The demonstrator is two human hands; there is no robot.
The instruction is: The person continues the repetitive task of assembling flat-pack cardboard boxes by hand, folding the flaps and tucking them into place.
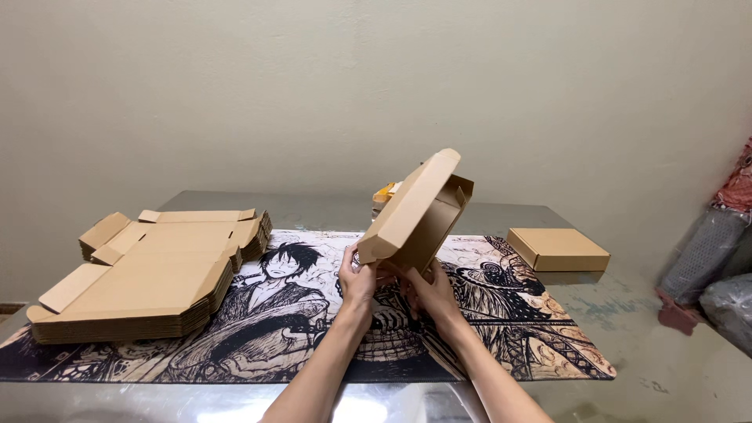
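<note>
We hold a half-folded box (415,213) tilted above the mat (501,313) at mid-desk. Our left hand (358,280) has its fingers grasping the box's lower corner; our right hand (429,294) grips its underside, fingertips hidden behind the cardboard. A stack of flat blanks (149,274) lies at left, a closed box (558,249) at right. Something yellow (384,192) peeks from behind, hard to identify.

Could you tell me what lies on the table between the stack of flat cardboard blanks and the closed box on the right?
In the head view, the illustrated desk mat spans that stretch; above it both hands, left hand and right hand, hold a half-folded cardboard box.
</note>
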